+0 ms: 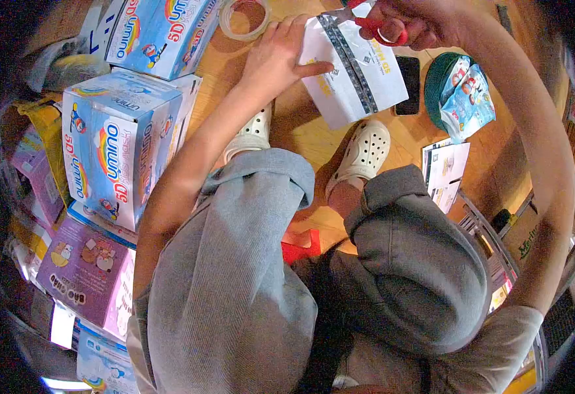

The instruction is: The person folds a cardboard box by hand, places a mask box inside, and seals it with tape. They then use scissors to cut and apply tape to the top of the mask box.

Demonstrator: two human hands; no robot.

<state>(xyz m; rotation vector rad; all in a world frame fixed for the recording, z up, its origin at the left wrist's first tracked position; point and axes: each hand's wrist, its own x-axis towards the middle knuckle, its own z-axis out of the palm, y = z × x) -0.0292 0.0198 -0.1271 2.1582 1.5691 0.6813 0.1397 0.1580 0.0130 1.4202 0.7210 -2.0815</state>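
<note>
My left hand (pixel 286 49) grips the left edge of a white box (pixel 387 88) with yellow print, its thumb lying on the top face. A dark patterned strip of tape (pixel 349 64) runs down the middle of the box. At the upper right, my right hand (pixel 411 23) is closed around the red handles of a pair of scissors (pixel 396 38). The scissors' metal blades point left, at the far end of the strip. Just left of the box lies a roll of clear tape (pixel 245 34).
Blue-and-white mask boxes (pixel 120 141) are stacked on the left, above a purple carton (pixel 81 262). Right of the box lie a black phone (pixel 408 82), a dark green round holder (pixel 435 88) with a blue packet (pixel 468 98), and white printed cards (pixel 445 167). My feet in white clogs (pixel 366 148) rest below.
</note>
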